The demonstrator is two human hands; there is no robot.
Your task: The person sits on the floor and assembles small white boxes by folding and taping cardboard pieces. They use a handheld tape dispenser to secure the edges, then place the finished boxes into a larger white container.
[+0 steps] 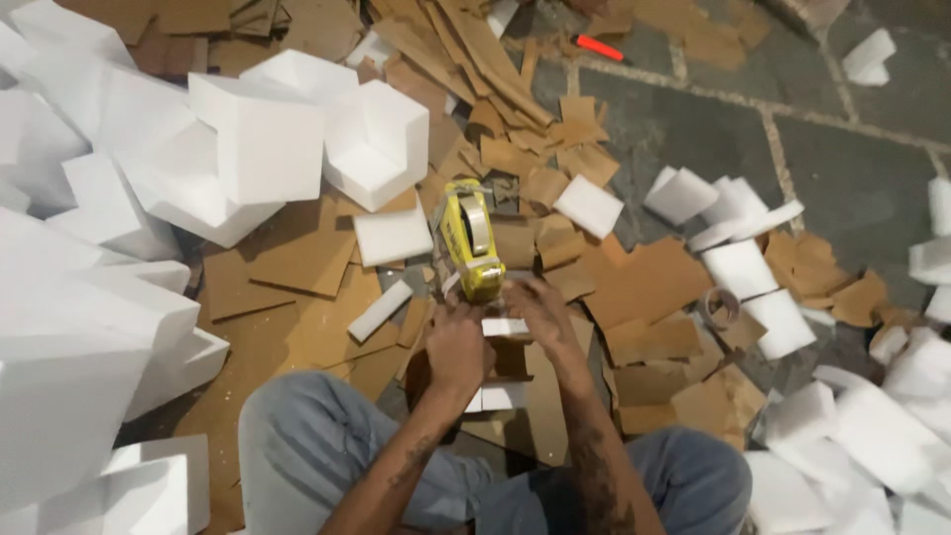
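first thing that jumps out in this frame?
The yellow tape dispenser at centre, just above both hands: the right hand is at its base, and the left hand is beside it over a small white foam piece. Next, the heap of large white foam blocks filling the left side. Brown cardboard scraps cover the stone floor, with a red marker at top centre.
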